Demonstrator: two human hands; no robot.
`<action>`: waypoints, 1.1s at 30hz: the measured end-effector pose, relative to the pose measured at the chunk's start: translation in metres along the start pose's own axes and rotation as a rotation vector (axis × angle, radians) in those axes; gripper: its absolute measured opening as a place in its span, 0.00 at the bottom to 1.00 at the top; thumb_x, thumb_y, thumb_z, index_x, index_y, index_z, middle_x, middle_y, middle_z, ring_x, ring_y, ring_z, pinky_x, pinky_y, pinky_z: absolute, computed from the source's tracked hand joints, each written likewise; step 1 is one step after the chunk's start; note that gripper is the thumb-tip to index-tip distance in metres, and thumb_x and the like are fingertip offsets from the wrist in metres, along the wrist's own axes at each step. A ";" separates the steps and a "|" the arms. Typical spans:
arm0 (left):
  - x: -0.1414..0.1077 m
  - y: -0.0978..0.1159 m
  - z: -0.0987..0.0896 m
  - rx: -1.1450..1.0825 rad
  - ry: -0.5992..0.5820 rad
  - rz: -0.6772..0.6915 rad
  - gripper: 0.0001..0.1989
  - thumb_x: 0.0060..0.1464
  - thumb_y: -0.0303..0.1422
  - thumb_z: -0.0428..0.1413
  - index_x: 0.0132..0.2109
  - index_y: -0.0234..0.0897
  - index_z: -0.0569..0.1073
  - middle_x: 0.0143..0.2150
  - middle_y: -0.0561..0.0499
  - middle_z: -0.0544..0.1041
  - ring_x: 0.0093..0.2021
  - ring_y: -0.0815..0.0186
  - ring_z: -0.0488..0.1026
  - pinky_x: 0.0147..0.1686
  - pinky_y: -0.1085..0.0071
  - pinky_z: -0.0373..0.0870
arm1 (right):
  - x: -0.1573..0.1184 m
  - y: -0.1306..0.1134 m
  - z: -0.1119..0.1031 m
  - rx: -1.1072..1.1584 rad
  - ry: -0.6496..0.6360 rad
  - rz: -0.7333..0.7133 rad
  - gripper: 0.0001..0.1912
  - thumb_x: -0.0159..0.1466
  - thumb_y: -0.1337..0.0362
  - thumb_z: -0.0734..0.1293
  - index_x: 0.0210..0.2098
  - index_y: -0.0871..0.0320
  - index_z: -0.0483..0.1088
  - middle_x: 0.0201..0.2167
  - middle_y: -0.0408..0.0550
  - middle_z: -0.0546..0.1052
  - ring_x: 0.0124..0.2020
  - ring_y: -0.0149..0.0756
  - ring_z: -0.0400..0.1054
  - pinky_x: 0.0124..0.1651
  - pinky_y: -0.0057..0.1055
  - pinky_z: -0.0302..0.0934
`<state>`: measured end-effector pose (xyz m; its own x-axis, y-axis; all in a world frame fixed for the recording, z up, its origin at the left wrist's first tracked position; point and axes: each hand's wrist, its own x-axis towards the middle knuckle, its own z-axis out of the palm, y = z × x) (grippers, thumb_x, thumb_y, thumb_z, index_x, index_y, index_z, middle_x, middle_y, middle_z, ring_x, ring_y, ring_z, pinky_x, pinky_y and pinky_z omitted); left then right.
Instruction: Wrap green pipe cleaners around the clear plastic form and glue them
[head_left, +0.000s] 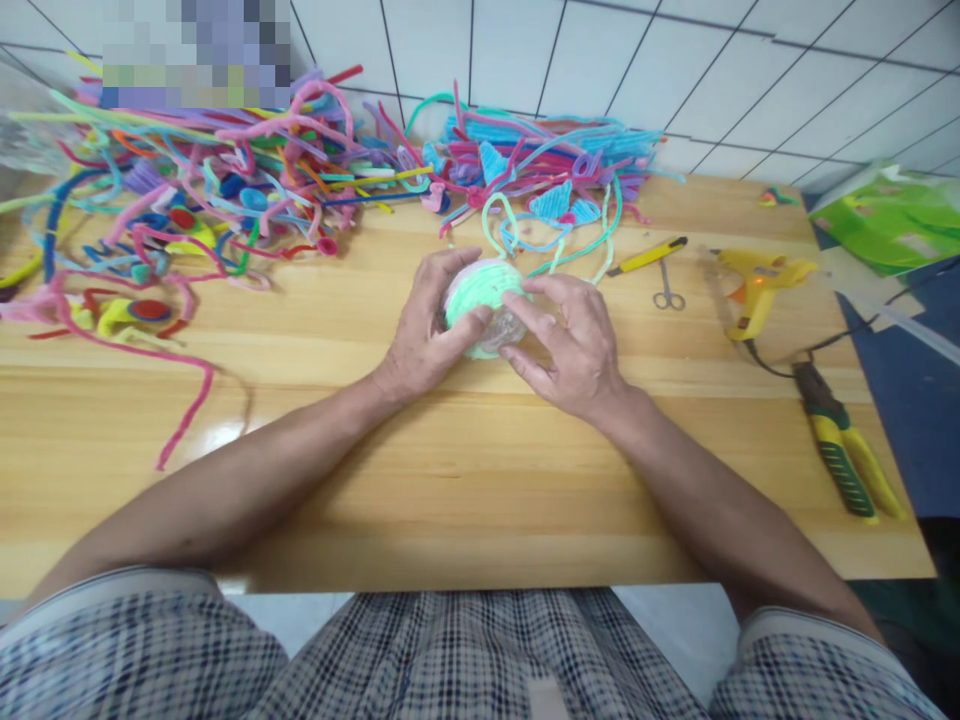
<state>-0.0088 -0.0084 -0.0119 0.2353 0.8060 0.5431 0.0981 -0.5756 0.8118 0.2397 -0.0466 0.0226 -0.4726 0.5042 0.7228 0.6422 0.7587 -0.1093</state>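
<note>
A round ball (pixel 484 295) wrapped in pale green pipe cleaners sits at the middle of the table, between my hands. A clear, shiny patch shows on its near right side, and a pinkish strip on its upper left. My left hand (pixel 435 320) is closed round the ball's left side, thumb lying across the front. From the right, my right hand (pixel 570 335) touches the ball with its fingertips, the fingers spread apart. Loose light green and blue pipe cleaners (pixel 555 240) lie just behind the ball.
Tangled pipe cleaners (pixel 225 190) cover the back left, and blue and pink bundles (pixel 555 150) lie along the wall. To the right are a yellow utility knife (pixel 649 256), small scissors (pixel 667 292), a corded yellow glue gun (pixel 761 290) and pliers (pixel 840 440). A green package (pixel 892 220) stands beyond the table's right edge.
</note>
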 end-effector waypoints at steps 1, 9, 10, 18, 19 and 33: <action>0.000 -0.001 0.000 0.013 0.006 0.006 0.34 0.71 0.60 0.65 0.73 0.50 0.72 0.70 0.41 0.77 0.73 0.44 0.75 0.78 0.40 0.73 | -0.001 0.000 0.000 0.010 -0.024 0.015 0.32 0.80 0.52 0.71 0.80 0.46 0.66 0.69 0.57 0.80 0.69 0.56 0.78 0.71 0.60 0.75; -0.003 -0.005 0.004 -0.029 0.060 -0.047 0.37 0.68 0.64 0.65 0.70 0.47 0.71 0.66 0.41 0.76 0.69 0.45 0.77 0.73 0.43 0.76 | -0.003 0.000 -0.001 0.028 -0.047 0.024 0.33 0.80 0.52 0.71 0.80 0.47 0.65 0.71 0.59 0.79 0.72 0.58 0.76 0.73 0.62 0.74; -0.003 -0.005 0.004 -0.034 0.055 -0.050 0.37 0.68 0.64 0.65 0.70 0.47 0.70 0.67 0.42 0.76 0.69 0.46 0.77 0.73 0.43 0.77 | -0.003 0.000 -0.001 0.026 -0.048 0.024 0.33 0.80 0.52 0.71 0.80 0.47 0.66 0.71 0.59 0.79 0.72 0.58 0.76 0.73 0.62 0.74; -0.002 0.001 0.000 -0.084 -0.029 -0.034 0.34 0.72 0.60 0.65 0.72 0.51 0.67 0.72 0.42 0.75 0.73 0.46 0.77 0.75 0.45 0.77 | -0.002 0.003 0.001 0.082 -0.052 0.049 0.32 0.80 0.51 0.70 0.80 0.44 0.66 0.73 0.57 0.77 0.75 0.59 0.74 0.77 0.68 0.71; -0.002 0.002 0.000 -0.088 -0.030 -0.040 0.33 0.72 0.60 0.65 0.72 0.50 0.67 0.72 0.42 0.75 0.73 0.46 0.77 0.75 0.45 0.77 | -0.002 0.002 0.001 0.078 -0.048 0.048 0.32 0.80 0.52 0.70 0.80 0.44 0.66 0.73 0.57 0.77 0.75 0.59 0.74 0.76 0.67 0.72; 0.001 0.009 0.001 -0.082 -0.036 -0.052 0.33 0.71 0.60 0.66 0.70 0.49 0.69 0.68 0.41 0.79 0.69 0.46 0.80 0.72 0.45 0.80 | -0.001 -0.001 0.005 0.120 0.008 0.018 0.34 0.81 0.57 0.69 0.83 0.44 0.61 0.72 0.60 0.76 0.74 0.57 0.74 0.74 0.65 0.76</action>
<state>-0.0065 -0.0128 -0.0043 0.2666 0.8283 0.4927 0.0320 -0.5185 0.8545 0.2366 -0.0460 0.0186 -0.4567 0.5153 0.7252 0.5732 0.7938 -0.2031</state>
